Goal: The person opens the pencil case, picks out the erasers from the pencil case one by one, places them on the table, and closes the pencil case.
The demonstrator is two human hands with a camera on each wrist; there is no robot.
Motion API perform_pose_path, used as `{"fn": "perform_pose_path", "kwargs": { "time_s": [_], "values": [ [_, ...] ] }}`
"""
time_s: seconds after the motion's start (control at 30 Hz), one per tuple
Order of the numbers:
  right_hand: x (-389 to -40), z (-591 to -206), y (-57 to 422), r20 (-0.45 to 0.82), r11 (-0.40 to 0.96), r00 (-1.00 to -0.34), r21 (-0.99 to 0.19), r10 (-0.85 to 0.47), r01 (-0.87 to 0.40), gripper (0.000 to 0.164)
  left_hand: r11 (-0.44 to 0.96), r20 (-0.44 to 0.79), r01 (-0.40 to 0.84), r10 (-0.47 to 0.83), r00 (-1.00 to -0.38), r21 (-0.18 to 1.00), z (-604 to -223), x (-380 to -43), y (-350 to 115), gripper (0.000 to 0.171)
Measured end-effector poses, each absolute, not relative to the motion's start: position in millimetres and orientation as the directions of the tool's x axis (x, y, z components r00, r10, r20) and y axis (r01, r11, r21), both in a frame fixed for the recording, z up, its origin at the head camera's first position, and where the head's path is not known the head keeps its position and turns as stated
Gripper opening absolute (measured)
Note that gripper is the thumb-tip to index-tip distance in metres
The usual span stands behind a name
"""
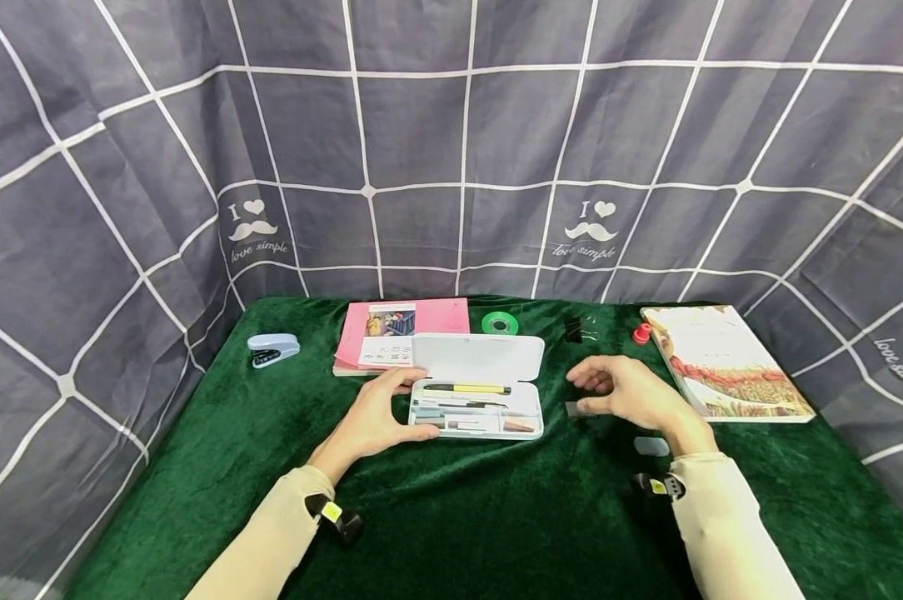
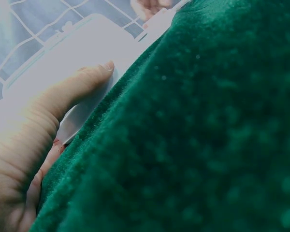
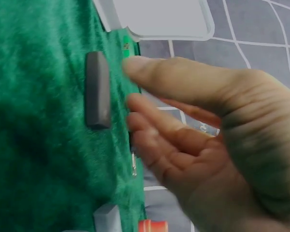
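Note:
A white pencil case [image 1: 477,435] lies with its lid [image 1: 477,358] raised, holding a yellow-and-black pen [image 1: 470,388], other slim pens and small items in its compartments. My left hand [image 1: 372,417] grips its left end, thumb along the front side and fingers at the back; in the left wrist view the thumb presses the white case wall [image 2: 94,43]. To the right, my right hand [image 1: 631,392] hovers with loosely bent fingers, holding nothing. Just beside its fingertips a small dark grey block [image 3: 97,91] lies on the cloth, partly covered by the hand in the head view.
Around the green cloth [image 1: 496,517] lie a pale blue stapler [image 1: 274,347], pink booklet [image 1: 354,321], green tape roll [image 1: 500,323], black binder clip [image 1: 575,330], small red object [image 1: 642,333], illustrated book [image 1: 721,333] and light grey oval piece [image 1: 651,447]. A grid curtain [image 1: 414,225] hangs behind.

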State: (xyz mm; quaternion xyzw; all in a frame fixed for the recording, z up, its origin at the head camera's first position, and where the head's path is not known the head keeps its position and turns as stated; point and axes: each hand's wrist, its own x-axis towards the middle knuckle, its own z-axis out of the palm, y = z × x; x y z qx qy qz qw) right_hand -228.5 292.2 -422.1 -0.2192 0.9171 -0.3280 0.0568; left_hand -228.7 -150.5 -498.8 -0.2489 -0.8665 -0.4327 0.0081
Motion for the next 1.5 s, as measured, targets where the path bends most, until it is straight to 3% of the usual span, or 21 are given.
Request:
{"fn": "perform_pose_path", "kwargs": {
  "time_s": [0.2,0.57,1.0,1.23,1.5],
  "values": [
    [-226.1,-411.8,280.5,0.198,0.609,-0.904,-0.683,-0.378,-0.404,0.028,0.501,0.235,0.443,0.424,-0.875,0.744,-498.2,-228.6,-150.4,0.086],
    [-218.3,-412.9,236.5,0.197,0.485,-0.848,-0.746,-0.493,-0.456,0.026,0.495,0.241,0.447,0.425,-0.872,0.745,-498.7,-228.3,-150.3,0.086],
    [-214.7,-433.5,208.2,0.090,0.528,-0.747,-0.652,-0.659,-0.545,0.006,0.500,0.232,0.439,0.423,-0.876,0.747,-499.5,-229.2,-150.8,0.087],
    [-211.5,-430.4,210.6,0.124,0.523,-0.763,-0.658,-0.635,-0.542,0.007,0.499,0.227,0.434,0.422,-0.878,0.750,-499.8,-227.8,-150.1,0.088],
    [-206.6,-407.0,236.1,0.276,0.551,-0.785,-0.585,-0.555,-0.596,0.019,0.503,0.243,0.446,0.419,-0.875,0.740,-499.7,-227.4,-150.1,0.090]
  ]
}}
